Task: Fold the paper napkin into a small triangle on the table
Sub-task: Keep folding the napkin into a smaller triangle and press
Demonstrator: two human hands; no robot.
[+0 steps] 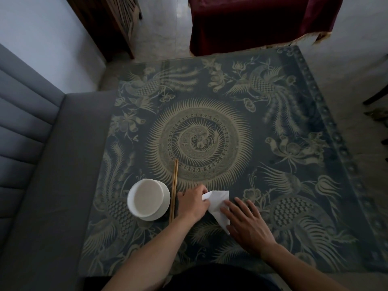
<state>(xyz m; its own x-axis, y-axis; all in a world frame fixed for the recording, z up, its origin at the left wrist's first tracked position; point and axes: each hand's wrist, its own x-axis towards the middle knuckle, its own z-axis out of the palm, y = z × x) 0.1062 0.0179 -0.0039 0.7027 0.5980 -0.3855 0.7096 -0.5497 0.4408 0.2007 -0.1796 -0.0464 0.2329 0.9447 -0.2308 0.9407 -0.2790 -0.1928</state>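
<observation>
Napkin (218, 206) flat on the patterned worktop (273, 127), near my edge, partly folded. My left hand (194, 203) pinches its upper-left corner, fingers curled round the paper. My right hand (245, 225) lies on its lower-right part, fingers straight, pressing down. White bowl (148, 199) and chopsticks (174, 191) just left of my left hand.

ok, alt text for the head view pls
A person's left hand pinches a lifted corner of a white paper napkin while the right hand presses it flat on a patterned table. A white bowl and chopsticks sit to the left.
</observation>
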